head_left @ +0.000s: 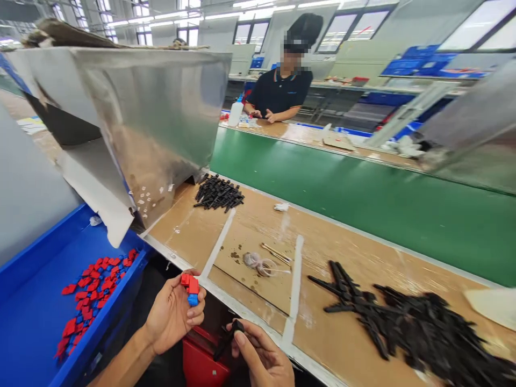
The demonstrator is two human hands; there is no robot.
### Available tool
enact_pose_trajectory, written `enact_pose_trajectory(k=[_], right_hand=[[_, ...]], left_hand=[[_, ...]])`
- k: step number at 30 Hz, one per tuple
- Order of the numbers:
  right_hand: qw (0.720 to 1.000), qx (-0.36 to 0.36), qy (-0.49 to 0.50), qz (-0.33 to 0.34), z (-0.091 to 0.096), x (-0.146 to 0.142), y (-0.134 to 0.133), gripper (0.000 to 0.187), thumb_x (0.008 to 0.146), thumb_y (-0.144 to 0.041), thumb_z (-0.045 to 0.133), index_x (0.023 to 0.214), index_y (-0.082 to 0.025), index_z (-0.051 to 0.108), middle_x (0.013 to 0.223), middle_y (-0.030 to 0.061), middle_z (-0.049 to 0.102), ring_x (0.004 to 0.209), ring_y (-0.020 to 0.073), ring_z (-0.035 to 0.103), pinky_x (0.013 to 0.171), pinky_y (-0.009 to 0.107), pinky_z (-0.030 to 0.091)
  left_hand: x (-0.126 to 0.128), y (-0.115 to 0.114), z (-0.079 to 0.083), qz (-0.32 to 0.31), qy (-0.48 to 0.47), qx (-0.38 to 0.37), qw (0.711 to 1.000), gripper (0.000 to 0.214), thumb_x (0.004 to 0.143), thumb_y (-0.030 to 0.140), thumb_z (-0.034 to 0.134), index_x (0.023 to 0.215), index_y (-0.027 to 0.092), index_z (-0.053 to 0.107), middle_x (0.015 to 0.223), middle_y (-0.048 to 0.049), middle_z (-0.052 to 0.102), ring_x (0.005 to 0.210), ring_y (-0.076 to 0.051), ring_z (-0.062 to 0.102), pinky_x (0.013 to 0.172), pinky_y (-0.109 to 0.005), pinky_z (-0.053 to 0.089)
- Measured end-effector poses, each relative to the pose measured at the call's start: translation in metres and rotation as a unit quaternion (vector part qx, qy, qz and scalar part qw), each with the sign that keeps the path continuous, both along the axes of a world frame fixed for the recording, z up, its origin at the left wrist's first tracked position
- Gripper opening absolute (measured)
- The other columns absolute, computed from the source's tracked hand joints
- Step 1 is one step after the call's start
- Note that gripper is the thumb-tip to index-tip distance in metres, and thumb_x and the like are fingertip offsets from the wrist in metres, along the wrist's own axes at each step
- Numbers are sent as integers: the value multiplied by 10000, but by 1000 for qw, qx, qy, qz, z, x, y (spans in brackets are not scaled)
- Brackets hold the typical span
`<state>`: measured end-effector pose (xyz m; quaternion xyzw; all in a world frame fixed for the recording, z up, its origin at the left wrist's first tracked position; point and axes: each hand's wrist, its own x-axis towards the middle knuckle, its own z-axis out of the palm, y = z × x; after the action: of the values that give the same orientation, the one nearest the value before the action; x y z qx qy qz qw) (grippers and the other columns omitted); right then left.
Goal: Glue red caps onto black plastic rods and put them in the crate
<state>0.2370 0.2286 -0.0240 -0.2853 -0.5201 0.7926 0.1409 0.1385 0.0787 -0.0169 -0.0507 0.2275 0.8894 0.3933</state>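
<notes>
We hold red and blue bits [193, 285] in our left hand [174, 309]. Our right hand [260, 349] pinches a black stick [226, 342].

Held block [192, 289] is showing red over blue; held stick [229, 337] is looking plain black. Bin [28, 314] is rocking solid blue, bits [94, 286] inside mixing red and blue. Desk [250, 220] is sporting tan with white stripes [298, 269], belt [346, 180] going plain green.
</notes>
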Motion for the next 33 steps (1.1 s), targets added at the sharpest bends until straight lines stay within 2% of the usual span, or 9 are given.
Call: enact_pose_trajectory(k=[4, 6, 9, 11, 13, 16, 22, 26, 33], right_hand=[[1000, -9, 3, -11, 5, 6, 9, 310, 624, -412, 861, 824, -193, 771, 715, 50, 745, 521, 130, 604, 526, 227, 520], [1000, -8, 2, -11, 6, 9, 15, 295, 640, -405, 853, 823, -190, 769, 710, 41, 738, 528, 124, 606, 549, 218, 523], [1000, -6, 5, -11, 6, 13, 21, 279, 670, -409, 836, 835, -196, 765, 709, 29, 735, 533, 114, 615, 558, 195, 522], [1000, 10, -1, 5, 6, 16, 23, 270, 681, -404, 827, 835, -193, 760, 705, 31, 735, 533, 127, 628, 556, 210, 536], [999, 38, -12, 31, 8, 17, 22, 255, 694, -390, 817, 833, -185, 754, 706, 39, 734, 551, 152, 649, 569, 240, 557], [995, 78, -21, 65, 11, 17, 16, 229, 727, -367, 792, 846, -178, 745, 718, 47, 733, 611, 173, 676, 613, 252, 573], [985, 155, -13, 69, 13, 12, 6, 200, 767, -360, 756, 853, -180, 737, 717, 49, 742, 624, 173, 690, 603, 227, 572], [983, 167, -20, 67, 14, 12, 5, 186, 770, -345, 755, 859, -184, 729, 727, 52, 750, 640, 189, 705, 619, 252, 594], [988, 134, -14, 80, 16, 6, 4, 203, 756, -357, 765, 842, -175, 734, 699, 57, 749, 598, 185, 702, 586, 256, 597]], left_hand=[[6, 20, -3, -64, -7, -32, 997, 256, 949, 277, 490, 1118, 118, 598, 990, -103, 610, 609, -73, 517, 516, -188, 305], [9, 28, -4, -83, -1, -46, 995, 260, 940, 281, 534, 1110, 95, 602, 1013, -118, 615, 584, -54, 502, 507, -182, 298], [14, 41, -5, -71, 29, -36, 996, 285, 909, 410, 592, 961, 130, 595, 854, -31, 575, 506, -24, 390, 497, -189, 260], [15, 49, -6, -37, 89, -57, 994, 338, 915, 473, 558, 800, 157, 522, 701, 41, 457, 476, -30, 300, 491, -204, 225], [15, 55, -8, -9, 180, -130, 975, 380, 954, 483, 469, 728, 178, 441, 632, 65, 361, 478, -50, 253, 494, -224, 207], [12, 57, -11, -4, 287, -232, 929, 361, 979, 458, 421, 744, 185, 450, 639, 51, 388, 539, -82, 308, 541, -241, 257], [13, 52, -8, -10, 404, -311, 860, 322, 991, 432, 391, 783, 198, 467, 736, 22, 415, 670, -125, 379, 665, -266, 344], [19, 52, -4, -4, 398, -353, 847, 362, 1014, 427, 291, 784, 206, 462, 740, 12, 427, 673, -135, 393, 675, -278, 354], [18, 54, -3, 3, 423, -364, 830, 319, 1005, 417, 330, 798, 212, 460, 756, 10, 417, 698, -144, 385, 693, -283, 348]])
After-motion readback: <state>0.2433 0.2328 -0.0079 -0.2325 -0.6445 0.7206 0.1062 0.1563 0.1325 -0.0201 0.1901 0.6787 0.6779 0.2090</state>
